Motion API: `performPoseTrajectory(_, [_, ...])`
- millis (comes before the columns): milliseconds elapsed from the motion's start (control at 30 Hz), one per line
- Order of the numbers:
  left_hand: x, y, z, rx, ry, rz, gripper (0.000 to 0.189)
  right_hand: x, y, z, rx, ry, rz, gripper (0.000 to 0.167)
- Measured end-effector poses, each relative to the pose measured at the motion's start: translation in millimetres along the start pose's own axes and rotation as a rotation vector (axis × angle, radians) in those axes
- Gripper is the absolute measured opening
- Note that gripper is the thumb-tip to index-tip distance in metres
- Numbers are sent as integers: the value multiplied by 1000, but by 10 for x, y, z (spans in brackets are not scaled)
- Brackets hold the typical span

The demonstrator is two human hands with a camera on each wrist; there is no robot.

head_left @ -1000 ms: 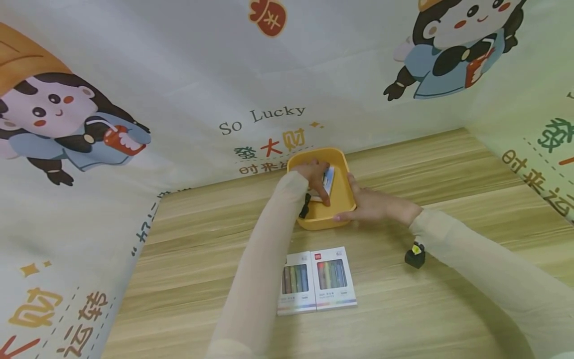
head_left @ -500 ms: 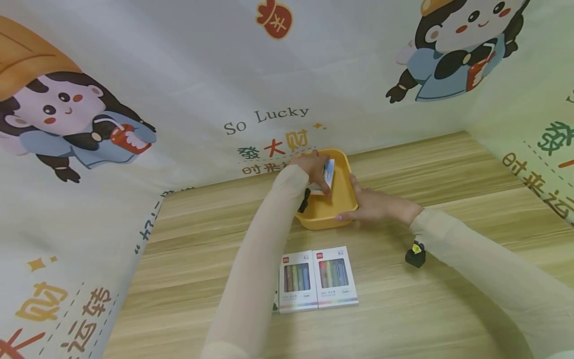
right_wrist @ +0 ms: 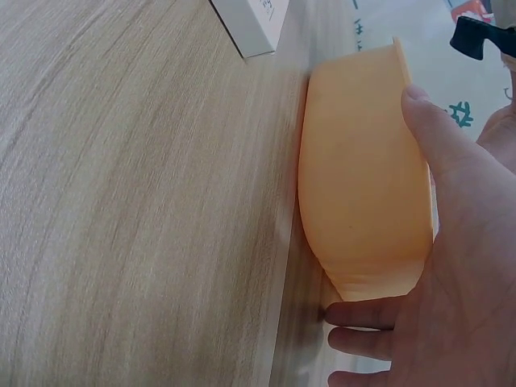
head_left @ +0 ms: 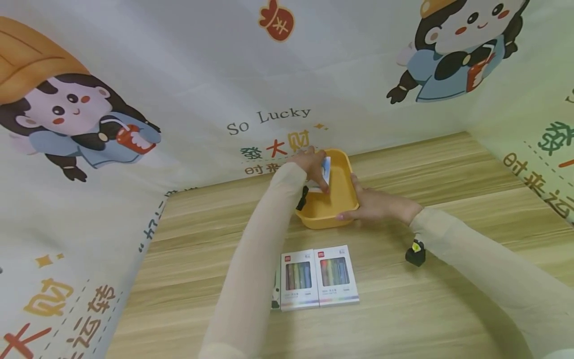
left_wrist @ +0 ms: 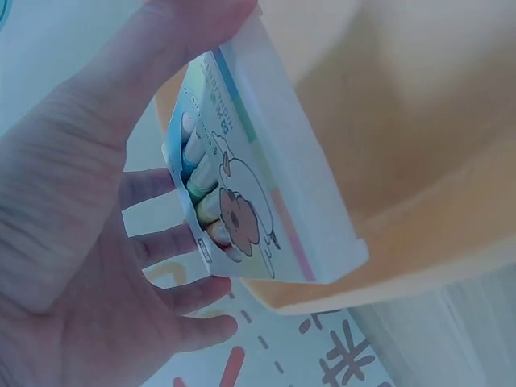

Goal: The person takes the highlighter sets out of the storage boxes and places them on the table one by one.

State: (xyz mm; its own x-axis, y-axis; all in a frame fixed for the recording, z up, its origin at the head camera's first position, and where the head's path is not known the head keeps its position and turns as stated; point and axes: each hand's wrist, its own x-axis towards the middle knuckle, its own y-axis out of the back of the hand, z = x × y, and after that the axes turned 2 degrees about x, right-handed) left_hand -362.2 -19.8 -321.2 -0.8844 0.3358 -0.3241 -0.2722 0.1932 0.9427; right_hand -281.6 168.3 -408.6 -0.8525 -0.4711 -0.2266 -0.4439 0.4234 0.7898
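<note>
My left hand [head_left: 311,167] reaches into the yellow plastic bin [head_left: 329,222] and grips a small windowed box of coloured sticks [left_wrist: 250,161]. In the left wrist view the box is tilted, with a cartoon animal printed on its face, and the bin's inner wall lies behind it. At the bin's right side my right hand [head_left: 374,205] holds the bin, with its thumb [right_wrist: 423,113] near the rim and its other fingers [right_wrist: 363,313] around the end. My left hand covers part of the box in the head view.
Two white boxes of coloured sticks [head_left: 299,279] [head_left: 336,274] lie side by side nearer me. Another item with a black-and-white print [head_left: 275,296] shows partly behind the left sleeve. A printed backdrop [head_left: 202,75] stands behind the wooden tabletop [head_left: 394,309].
My left hand has shifted slightly up and left in the head view, and the box has risen and moved left with it. My right hand has stayed at the bin.
</note>
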Motion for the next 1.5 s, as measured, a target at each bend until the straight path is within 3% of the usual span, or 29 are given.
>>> performPoseTrajectory(167, [-93, 86, -25, 17, 2, 14, 112, 1, -4, -3, 22, 24, 9, 129])
performPoseTrajectory(333, [-102, 135, -49, 30, 34, -19, 116, 10, -3, -2, 50, 50, 6, 127])
performPoseTrajectory(667, [-149, 117, -124, -18, 27, -19, 113, -2, 5, -31, 37, 32, -18, 126])
performPoseTrajectory(933, [-194, 133, -211, -58, 45, -68, 123, -2, -18, -36, 30, 38, -12, 127])
performPoseTrajectory(1067, [-221, 150, -293, -18, 60, -79, 127, 1, -22, -22, 36, 38, 2, 127])
performPoseTrajectory(1500, [-386, 151, -507, 53, 54, -17, 125, 4, 1, -27, 70, 83, 30, 128])
